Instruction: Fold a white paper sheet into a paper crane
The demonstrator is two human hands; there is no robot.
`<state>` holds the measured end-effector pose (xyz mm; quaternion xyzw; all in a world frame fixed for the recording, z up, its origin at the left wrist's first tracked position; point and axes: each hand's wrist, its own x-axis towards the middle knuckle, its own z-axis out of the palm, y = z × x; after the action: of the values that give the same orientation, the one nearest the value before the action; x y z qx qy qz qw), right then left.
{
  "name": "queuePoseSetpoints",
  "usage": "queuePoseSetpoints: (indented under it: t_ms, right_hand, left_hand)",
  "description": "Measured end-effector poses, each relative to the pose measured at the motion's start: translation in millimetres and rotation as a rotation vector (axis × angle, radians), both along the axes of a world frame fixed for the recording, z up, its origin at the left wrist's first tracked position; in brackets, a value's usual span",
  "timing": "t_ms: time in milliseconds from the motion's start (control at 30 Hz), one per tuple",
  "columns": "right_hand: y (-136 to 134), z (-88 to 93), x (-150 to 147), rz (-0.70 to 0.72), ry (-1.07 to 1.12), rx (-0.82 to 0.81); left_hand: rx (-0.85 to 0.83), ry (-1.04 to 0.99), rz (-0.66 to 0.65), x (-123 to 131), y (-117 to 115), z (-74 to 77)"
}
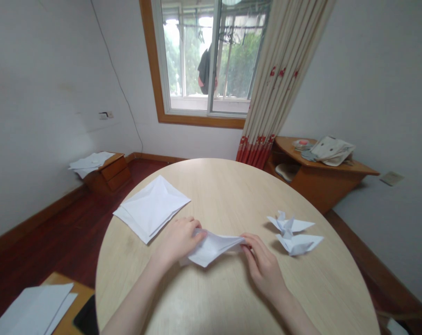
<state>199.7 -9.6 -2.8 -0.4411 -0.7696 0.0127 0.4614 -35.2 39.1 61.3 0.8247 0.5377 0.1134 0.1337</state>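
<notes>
Folded paper (211, 251) is over the table (225, 307), one end held in my left hand (181, 238), the other pinched in my right hand (263, 264). It looks light, easily creased, best gripped by its edges.

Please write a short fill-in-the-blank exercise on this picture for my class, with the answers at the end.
1. The left hand and right hand hold paper coloured ____.
2. On the table stand ____ folded birds.
3. The flat sheets lie nearer the ____ hand.
4. As pictured, the curtain hangs at the ____ side of the window.

Missing words: white; two; left; right.
</notes>
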Motion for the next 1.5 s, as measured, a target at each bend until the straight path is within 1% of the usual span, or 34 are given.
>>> queuePoseSetpoints:
  t_ms: [100,300,400,567,700,833,933,1000,1100,1200,1267,1333,1400,1500]
  right_hand:
    - [0,-1.6,0,0.000,-0.027,0.011]
    - [-1,-4.7,1,-0.015,-0.082,0.049]
    - [-1,-4.3,1,-0.014,-0.101,0.058]
    - [-2,-1.0,-1,-0.014,-0.087,0.050]
    - [-3,0.5,-2,0.001,-0.060,0.028]
    - [-3,-0.1,-3,0.015,-0.039,0.010]
    - [-3,-0.7,-3,0.015,-0.011,-0.015]
    - [-3,-0.6,-3,0.004,0.009,-0.029]
    - [-2,0.4,-3,-0.024,0.035,-0.039]
    - [-2,1.2,-1,-0.044,0.052,-0.034]
    - [-2,1.5,-1,-0.048,0.061,-0.030]
    - [-3,1.5,0,-0.045,0.063,-0.029]
    - [-3,1.6,-1,-0.036,0.056,-0.026]
    - [-3,1.8,-2,-0.030,0.041,-0.007]
  left_hand:
    - [-0.022,0.027,0.073,-1,1,1.3]
    - [-0.104,0.108,0.293,-6,3,2.1]
    - [-0.120,0.121,0.321,-11,5,0.3]
    - [-0.151,0.053,0.262,-14,4,-1.7]
    - [-0.119,-0.093,0.228,-9,0,-1.6]
    - [-0.100,-0.382,0.164,-1,-5,-4.3]
    - [-0.142,-0.630,0.107,2,-5,-9.6]
    - [-0.200,-0.771,0.072,1,-4,-13.0]
    - [-0.360,-0.939,-0.011,-4,-3,-14.7]
    - [-0.512,-0.962,-0.136,-10,-3,-13.7]
    - [-0.546,-0.928,-0.231,-11,-5,-14.0]
    - [-0.544,-0.924,-0.311,-9,-7,-16.1]
    - [-0.524,-0.947,-0.336,-4,-10,-20.3]
    - [-0.452,-0.968,-0.292,6,-14,-31.0]
